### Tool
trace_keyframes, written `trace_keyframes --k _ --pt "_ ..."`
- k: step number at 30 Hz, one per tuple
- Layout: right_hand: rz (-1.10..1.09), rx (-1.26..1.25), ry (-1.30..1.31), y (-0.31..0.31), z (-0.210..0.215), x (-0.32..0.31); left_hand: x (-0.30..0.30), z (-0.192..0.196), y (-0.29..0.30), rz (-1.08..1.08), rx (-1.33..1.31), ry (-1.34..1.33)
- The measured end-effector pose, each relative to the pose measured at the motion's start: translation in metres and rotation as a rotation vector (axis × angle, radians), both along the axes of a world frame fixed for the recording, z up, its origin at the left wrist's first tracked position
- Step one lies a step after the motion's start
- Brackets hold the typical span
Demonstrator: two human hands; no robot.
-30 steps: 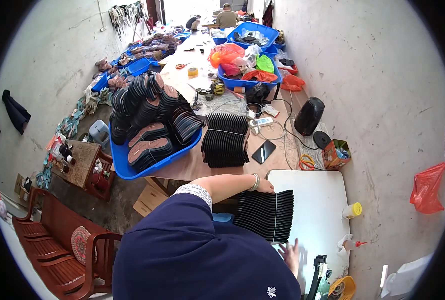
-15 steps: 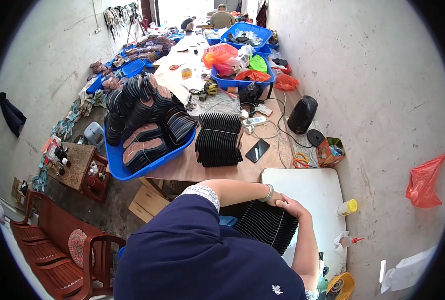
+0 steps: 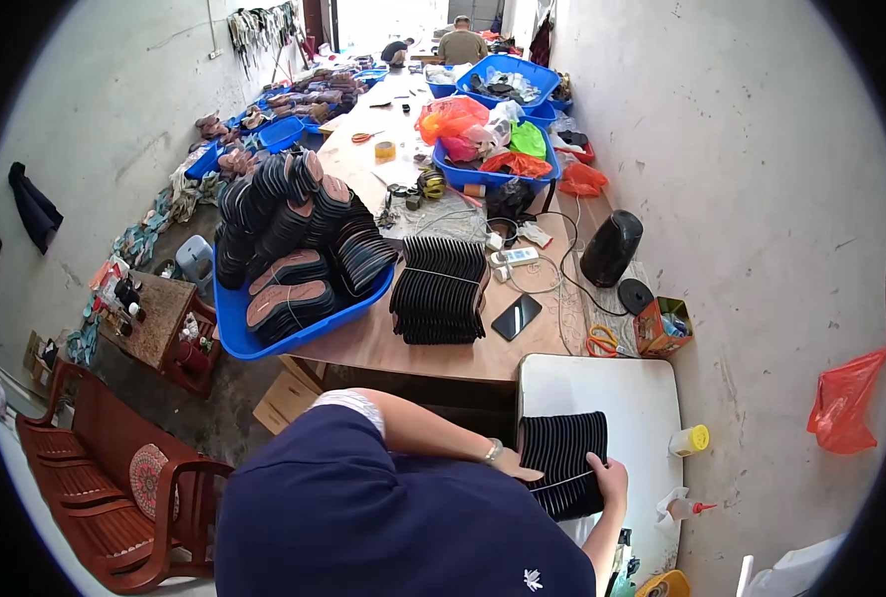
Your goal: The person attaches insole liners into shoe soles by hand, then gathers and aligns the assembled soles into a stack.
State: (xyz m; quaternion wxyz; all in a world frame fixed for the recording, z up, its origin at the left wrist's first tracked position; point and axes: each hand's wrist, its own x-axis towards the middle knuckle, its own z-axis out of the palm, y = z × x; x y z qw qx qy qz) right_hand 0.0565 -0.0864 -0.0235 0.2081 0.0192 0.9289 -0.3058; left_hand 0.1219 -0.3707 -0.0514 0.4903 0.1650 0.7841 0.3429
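Note:
A tied bundle of black shoe soles point(image 3: 565, 438) stands on the white tabletop point(image 3: 548, 373), with a thin pale string around it. My left hand point(image 3: 517, 465) grips the bundle's left side, its fingers lying against the edges near the string. On the other side my right hand point(image 3: 610, 479) holds the right end, the thumb on top. Ahead, a second tied bundle of soles point(image 3: 440, 291) sits on the wooden table. To its left is a blue basin point(image 3: 304, 335) heaped with tied black soles, some with pinkish-brown faces.
Beyond the white top lie a phone point(image 3: 517, 316), orange-handled scissors point(image 3: 602, 341), a tin box point(image 3: 664, 328) and a black kettle point(image 3: 610, 247). A yellow-capped jar point(image 3: 689, 440) and a red-tipped bottle point(image 3: 692, 508) stand at the right edge. A wooden bench point(image 3: 114, 478) is at left.
My hands have parted from the bundle's top corner and now hold its two sides. The bundle has turned straighter and shifted further onto the white top.

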Motion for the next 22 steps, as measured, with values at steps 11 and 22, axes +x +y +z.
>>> trace_keyframes --k 11,22 --pt "-0.473 -0.499 0.015 0.021 -0.079 0.039 -0.098 -0.071 0.026 0.592 0.095 0.276" --pt "-0.413 -1.136 0.087 -0.055 -0.066 0.073 -0.051 -0.006 -0.034 0.931 0.75 0.25"
